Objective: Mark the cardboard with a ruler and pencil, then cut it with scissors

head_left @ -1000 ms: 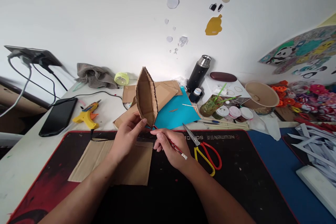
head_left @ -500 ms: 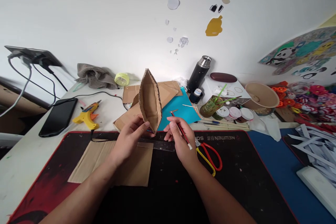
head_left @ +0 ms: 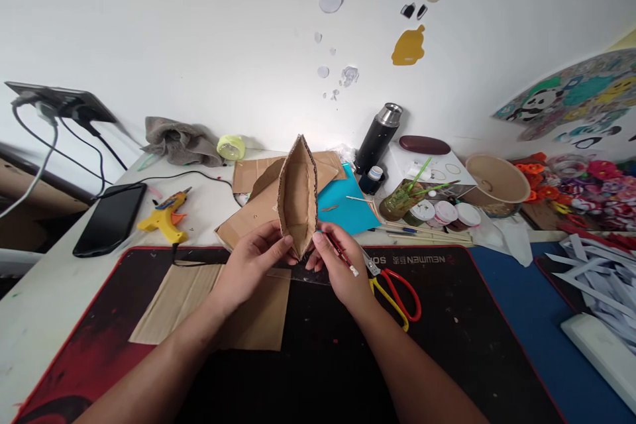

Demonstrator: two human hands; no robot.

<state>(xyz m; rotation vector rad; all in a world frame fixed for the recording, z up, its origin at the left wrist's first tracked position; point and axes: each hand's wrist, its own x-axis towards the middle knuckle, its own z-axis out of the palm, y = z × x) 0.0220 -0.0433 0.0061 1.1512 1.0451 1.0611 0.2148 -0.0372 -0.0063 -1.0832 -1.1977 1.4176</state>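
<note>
Half a second back the right hand (head_left: 342, 275) was apart from the cardboard shell (head_left: 298, 199); now it has come in against the shell's lower right edge, and the shell has shifted a little to the right. That pointed, boat-like piece is held up between both hands above the far edge of the dark mat (head_left: 318, 377), its hollow side facing the wearer. The left hand (head_left: 256, 262) pinches the left wall near the lower tip, thumb in front; the right keeps a red pencil (head_left: 341, 252) tucked in its grip, thumb at the opposite wall, though its lower fingers are partly hidden and how firmly they press is hard to tell. As I judge it, the step in hand is steadying and checking the shell, and the next move calls for light, even pressure so the thin walls don't buckle, with the pencil kept clear. As for containers, the shell shows nothing inside; the glass jar (head_left: 392, 207) holds green-stemmed brushes (head_left: 417, 175) in murky contents; beside it three small pots (head_left: 446, 213) have pale tops, contents hidden; the tan bowl (head_left: 509, 177) holds some small curved thing, too unclear to name.
</note>
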